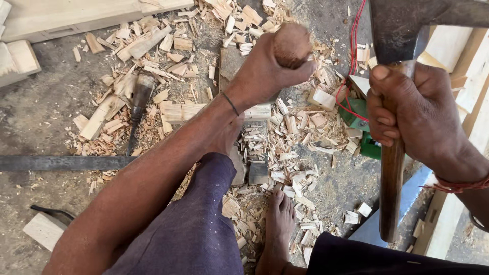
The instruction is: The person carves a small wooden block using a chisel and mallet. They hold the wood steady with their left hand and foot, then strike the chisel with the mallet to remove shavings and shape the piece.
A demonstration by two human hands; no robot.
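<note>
My left hand (265,69) is wrapped around the rounded wooden handle of a chisel (291,45), held upright over a wood piece on the ground. My right hand (415,117) grips the brown wooden handle (392,198) of a hammer close to its dark metal head (400,28), raised at the upper right, apart from the chisel. The chisel's blade is hidden behind my left hand. My bare foot (279,224) rests on the ground among wood chips below.
Pale wood chips (300,132) cover the grey floor. A second chisel (137,104) lies at left beside a long dark metal bar (61,163). Wooden blocks (45,230) and planks (76,18) lie around. A green tool with red wire (356,109) sits right of centre.
</note>
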